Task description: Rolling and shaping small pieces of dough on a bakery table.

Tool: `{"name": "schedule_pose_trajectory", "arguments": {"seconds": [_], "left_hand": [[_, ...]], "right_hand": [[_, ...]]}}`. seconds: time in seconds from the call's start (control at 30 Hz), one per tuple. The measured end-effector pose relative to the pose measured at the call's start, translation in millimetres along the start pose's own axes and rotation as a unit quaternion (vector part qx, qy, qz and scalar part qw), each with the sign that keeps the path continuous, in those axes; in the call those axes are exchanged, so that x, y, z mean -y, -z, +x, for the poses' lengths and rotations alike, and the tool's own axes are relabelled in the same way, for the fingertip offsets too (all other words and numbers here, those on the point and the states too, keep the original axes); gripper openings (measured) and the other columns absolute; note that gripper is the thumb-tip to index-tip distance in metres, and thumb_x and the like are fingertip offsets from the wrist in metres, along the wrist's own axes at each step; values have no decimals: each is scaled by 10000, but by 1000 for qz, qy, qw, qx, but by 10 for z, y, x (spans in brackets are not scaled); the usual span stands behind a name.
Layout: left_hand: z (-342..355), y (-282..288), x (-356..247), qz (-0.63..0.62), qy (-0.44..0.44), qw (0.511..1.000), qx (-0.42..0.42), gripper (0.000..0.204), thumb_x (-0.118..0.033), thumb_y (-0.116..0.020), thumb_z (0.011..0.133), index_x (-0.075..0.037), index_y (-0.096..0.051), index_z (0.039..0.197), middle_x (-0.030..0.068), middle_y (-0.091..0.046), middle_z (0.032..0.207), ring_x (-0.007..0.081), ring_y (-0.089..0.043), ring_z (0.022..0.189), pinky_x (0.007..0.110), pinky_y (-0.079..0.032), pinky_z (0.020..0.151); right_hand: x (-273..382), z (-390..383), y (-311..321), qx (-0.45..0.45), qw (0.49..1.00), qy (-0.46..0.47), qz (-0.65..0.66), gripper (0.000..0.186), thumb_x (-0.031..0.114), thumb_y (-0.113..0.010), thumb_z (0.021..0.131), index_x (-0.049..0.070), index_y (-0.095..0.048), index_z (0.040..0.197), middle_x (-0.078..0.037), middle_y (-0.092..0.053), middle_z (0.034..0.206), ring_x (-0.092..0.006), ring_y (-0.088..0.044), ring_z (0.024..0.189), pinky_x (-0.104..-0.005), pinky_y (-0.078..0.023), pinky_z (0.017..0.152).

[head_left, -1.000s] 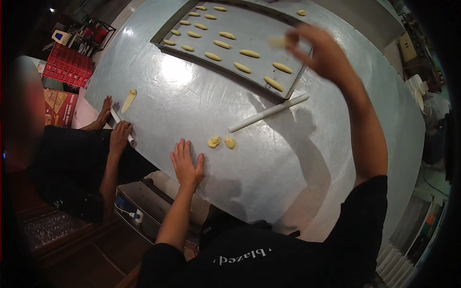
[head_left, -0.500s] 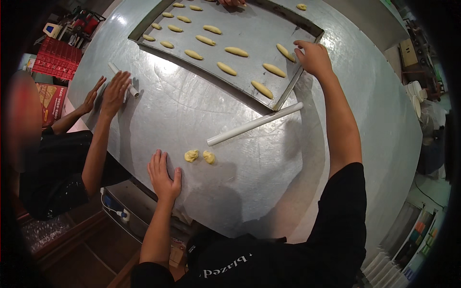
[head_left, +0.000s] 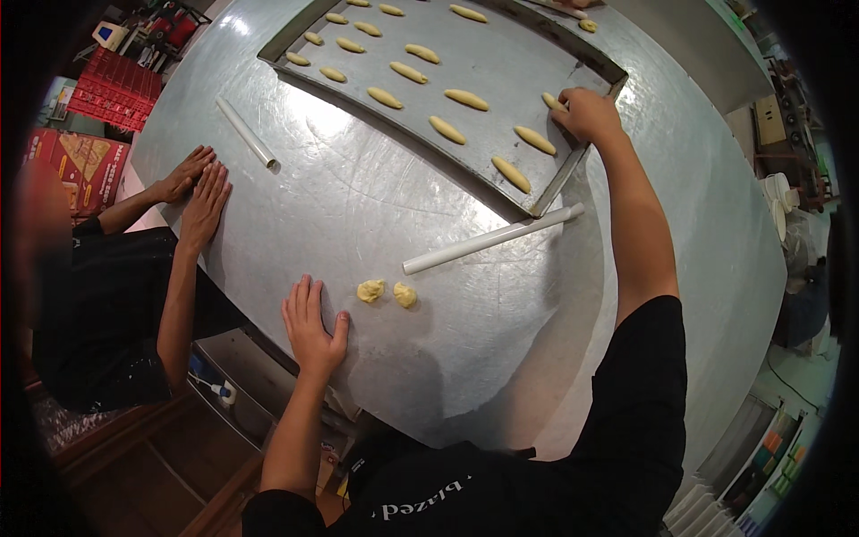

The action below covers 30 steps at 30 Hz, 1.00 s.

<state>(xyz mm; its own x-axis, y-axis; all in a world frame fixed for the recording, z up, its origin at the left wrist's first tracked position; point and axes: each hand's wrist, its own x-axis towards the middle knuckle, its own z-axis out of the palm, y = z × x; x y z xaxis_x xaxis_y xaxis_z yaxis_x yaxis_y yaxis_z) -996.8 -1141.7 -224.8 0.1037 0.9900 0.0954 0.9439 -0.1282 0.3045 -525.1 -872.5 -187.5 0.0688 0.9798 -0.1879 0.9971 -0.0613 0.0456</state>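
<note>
Right hand (head_left: 588, 116): reaching over the tray's right rim, thumb and fingers pinching the end of a dough roll (head_left: 553, 102). Probably a light grip, so the soft dough doesn't squash.
Left hand (head_left: 313, 331): palm down on the metal bench (head_left: 716, 224) by its near edge, fingers a bit spread, nothing held. My guess is it's a prop for that long reach.
Dough roll: just inside the tray's right edge, nearer the far right corner than the near one.
Tray (head_left: 286, 73): big, low-walled, rolls laid with gaps, I'd say so they don't stick.
Dough lumps (head_left: 370, 291): 2 of them, toward the bench's near edge, just beside the left hand. Handy spot imo.
White tube (head_left: 492, 239): lies slantwise by the tray's near right corner, can't tell if touching.
Co-worker's hands (head_left: 201, 199): flat, side by side at the bench's left edge, a 2nd white tube (head_left: 246, 132) near them, not held.
</note>
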Motion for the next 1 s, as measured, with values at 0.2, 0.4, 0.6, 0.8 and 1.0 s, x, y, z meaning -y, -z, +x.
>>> {"name": "schedule_pose_trajectory", "arguments": {"seconds": [0.2, 0.4, 0.6, 0.8, 1.0], "left_hand": [[-6, 2, 27, -1, 6, 1000, 2, 606, -311, -641, 816, -44, -480, 1336, 163, -403, 1460, 361, -335, 1365, 539, -190, 1124], [-1, -18, 14, -11, 9, 1000, 5, 601, -345, -627, 826, -52, -483, 1330, 159, -399, 1463, 360, -337, 1363, 543, -183, 1126], [16, 2, 15, -17, 15, 1000, 6, 602, -328, -645, 811, -57, -485, 1323, 151, -398, 1464, 361, -335, 1362, 550, -181, 1127], [10, 0, 53, -15, 11, 1000, -3, 611, -316, -658, 796, -57, -486, 1322, 152, -405, 1454, 360, -343, 1353, 565, -190, 1118], [0, -19, 43, -27, 10, 1000, -3, 626, -324, -661, 786, -49, -485, 1320, 157, -403, 1449, 359, -347, 1348, 580, -192, 1110]], "right_hand": [[853, 163, -191, -125, 968, 115, 187, 410, 350, -656, 838, 148, -636, 1194, -81, -613, 1201, -286, -594, 1096, -438, -483, 912], [1289, 304, -222, -69, 974, 100, 193, 310, 268, -651, 821, 111, -686, 1086, -118, -639, 1120, -308, -611, 1033, -408, -507, 866], [1241, 244, -152, -70, 976, 90, 184, 309, 288, -633, 833, 91, -693, 1063, -129, -646, 1113, -308, -619, 1021, -408, -508, 858], [1316, 269, -11, -90, 974, 65, 199, 380, 374, -612, 860, 117, -673, 1133, -112, -649, 1124, -298, -620, 1036, -407, -507, 860], [1558, 795, -80, -124, 961, 48, 244, 378, 354, -632, 857, 118, -667, 1151, -117, -633, 1157, -298, -615, 1048, -410, -503, 881]]}}
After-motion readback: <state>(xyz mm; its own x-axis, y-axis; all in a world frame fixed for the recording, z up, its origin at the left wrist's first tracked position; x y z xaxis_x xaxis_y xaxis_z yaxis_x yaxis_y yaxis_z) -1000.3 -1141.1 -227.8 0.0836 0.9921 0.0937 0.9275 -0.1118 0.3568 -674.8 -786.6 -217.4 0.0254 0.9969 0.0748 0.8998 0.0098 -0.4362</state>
